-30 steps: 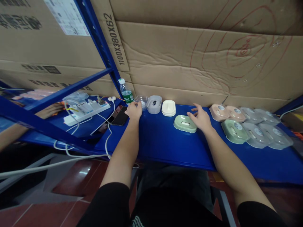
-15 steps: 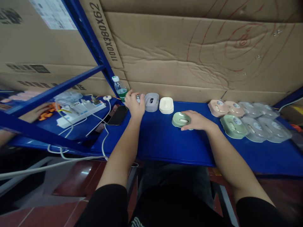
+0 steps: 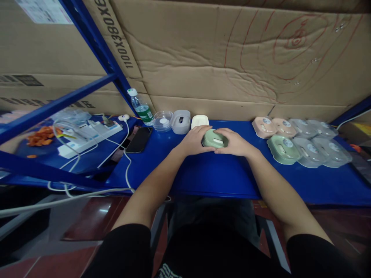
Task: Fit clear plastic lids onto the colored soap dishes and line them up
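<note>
A green plastic box [image 3: 213, 136] with rounded corners and a pale insert in its top sits between my two hands over the blue table. My left hand [image 3: 194, 141] grips its left side, and my right hand [image 3: 235, 142] grips its right side. The fingers partly cover its edges. Just behind my left hand stands a cream box [image 3: 199, 120]. Left of that are a grey box [image 3: 181, 122] with a dark slot and a clear round container [image 3: 162, 121] with a white piece in it.
On the right, several clear-wrapped boxes stand in rows, among them a pink one [image 3: 264, 127] and a green one [image 3: 284, 150]. At left are a water bottle [image 3: 141, 108], a phone [image 3: 139, 139], a power strip [image 3: 89, 139] with cables and orange pieces [image 3: 43, 136]. Cardboard [image 3: 185, 58] stands behind.
My left hand has left the clear container and moved right to the green box. The green box has shifted slightly left, now held by both hands. A co-worker's hand has drawn back from the orange pieces.
</note>
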{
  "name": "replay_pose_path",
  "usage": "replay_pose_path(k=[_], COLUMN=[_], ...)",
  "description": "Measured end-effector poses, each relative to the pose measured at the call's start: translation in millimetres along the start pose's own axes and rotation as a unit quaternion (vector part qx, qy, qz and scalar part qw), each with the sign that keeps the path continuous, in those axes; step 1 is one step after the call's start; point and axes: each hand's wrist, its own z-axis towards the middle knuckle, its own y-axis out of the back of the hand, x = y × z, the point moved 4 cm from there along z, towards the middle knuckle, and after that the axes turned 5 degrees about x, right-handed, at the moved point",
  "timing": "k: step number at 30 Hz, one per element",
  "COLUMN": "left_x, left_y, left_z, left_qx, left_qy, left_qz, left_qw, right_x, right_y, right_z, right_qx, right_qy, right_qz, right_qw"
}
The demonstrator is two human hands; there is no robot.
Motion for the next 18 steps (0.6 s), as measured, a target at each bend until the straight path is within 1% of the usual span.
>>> replay_pose_path(k=[4,8,15,18], left_x=[6.2,2.9,0.8,0.7], left_y=[-0.7,-1.2,1.5,3.9], left_z=[-1.0,-2.3,-3.7,-3.7], left_qx=[0.032,0.057,0.059,0.047], left_qy=[0.008,0.000,0.004,0.003], left_qz=[-0.003,-0.001,-0.011,-0.027], left_qw=[0.999,0.998,0.998,0.999], right_x=[-2.3,0.1,0.6,1.1], right_y=[-4.1,-5.5,3.4,7.3], right_z=[0.4,0.2,0.1,-0.8], right_qx=[0.007,0.015,-0.022,-0.049], right_qy=[-0.006,-0.002,-0.010,-0.007], right_qz=[-0.007,-0.007,0.037,0.068], right_qw=[1.000,1.000,0.999,0.996])
